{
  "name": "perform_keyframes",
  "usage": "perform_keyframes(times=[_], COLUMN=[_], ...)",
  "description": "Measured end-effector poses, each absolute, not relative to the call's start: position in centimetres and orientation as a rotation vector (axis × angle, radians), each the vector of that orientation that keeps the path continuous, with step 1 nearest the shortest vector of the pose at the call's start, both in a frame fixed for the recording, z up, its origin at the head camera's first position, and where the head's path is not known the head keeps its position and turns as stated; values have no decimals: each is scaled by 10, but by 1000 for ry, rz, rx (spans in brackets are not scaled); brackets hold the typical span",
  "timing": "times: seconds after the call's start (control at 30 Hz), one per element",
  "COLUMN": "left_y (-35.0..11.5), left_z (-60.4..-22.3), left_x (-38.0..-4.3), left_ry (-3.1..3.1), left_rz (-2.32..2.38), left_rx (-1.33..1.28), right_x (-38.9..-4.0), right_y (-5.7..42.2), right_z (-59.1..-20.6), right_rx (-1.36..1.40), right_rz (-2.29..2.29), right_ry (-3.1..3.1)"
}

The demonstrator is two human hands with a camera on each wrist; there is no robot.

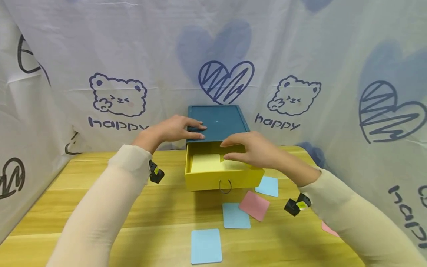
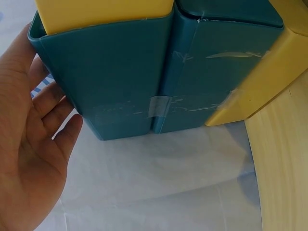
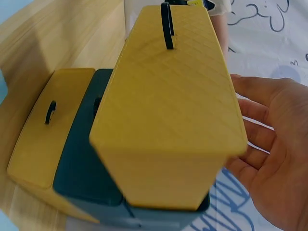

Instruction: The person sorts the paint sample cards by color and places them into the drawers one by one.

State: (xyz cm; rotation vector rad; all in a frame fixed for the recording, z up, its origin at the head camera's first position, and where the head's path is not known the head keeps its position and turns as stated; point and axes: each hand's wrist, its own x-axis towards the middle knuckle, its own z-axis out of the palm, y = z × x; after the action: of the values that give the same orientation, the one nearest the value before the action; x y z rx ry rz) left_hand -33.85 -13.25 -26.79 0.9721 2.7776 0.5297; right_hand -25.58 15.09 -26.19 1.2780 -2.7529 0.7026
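Note:
A small chest with a teal casing [image 1: 217,122] stands at the back of the table, its top yellow drawer [image 1: 221,180] pulled out toward me. My left hand [image 1: 175,129] rests on the top of the casing near its left edge, thumb and fingers extended. Over the open drawer is my right hand [image 1: 253,148], its fingers loosely bent and apart, with nothing visible between them. Inside the drawer lie pale yellow cards [image 1: 205,163]. In the right wrist view the fingertips of my right hand [image 3: 269,139] are partly hidden behind the drawer's rim.
Below the pulled-out drawer sit a teal drawer [image 3: 86,159] and another yellow drawer [image 3: 50,130]. Blue cards [image 1: 206,246] and a pink card [image 1: 254,205] lie on the wooden table [image 1: 150,222] in front. Another pink card [image 1: 329,229] shows beside my right sleeve. A printed white curtain [image 1: 160,48] hangs behind.

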Motion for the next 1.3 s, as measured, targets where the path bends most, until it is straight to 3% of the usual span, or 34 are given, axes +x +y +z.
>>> perform_keyframes(times=[0.63, 1.3], left_y=[-132, -132], left_z=[-267, -269], left_x=[-336, -338], left_ry=[2783, 2763], left_rz=[553, 564], left_rx=[941, 966], right_x=[-234, -224], right_y=[242, 328], right_z=[-266, -310], right_rx=[1040, 661], right_rz=[746, 759], right_ry=[-2681, -2849])
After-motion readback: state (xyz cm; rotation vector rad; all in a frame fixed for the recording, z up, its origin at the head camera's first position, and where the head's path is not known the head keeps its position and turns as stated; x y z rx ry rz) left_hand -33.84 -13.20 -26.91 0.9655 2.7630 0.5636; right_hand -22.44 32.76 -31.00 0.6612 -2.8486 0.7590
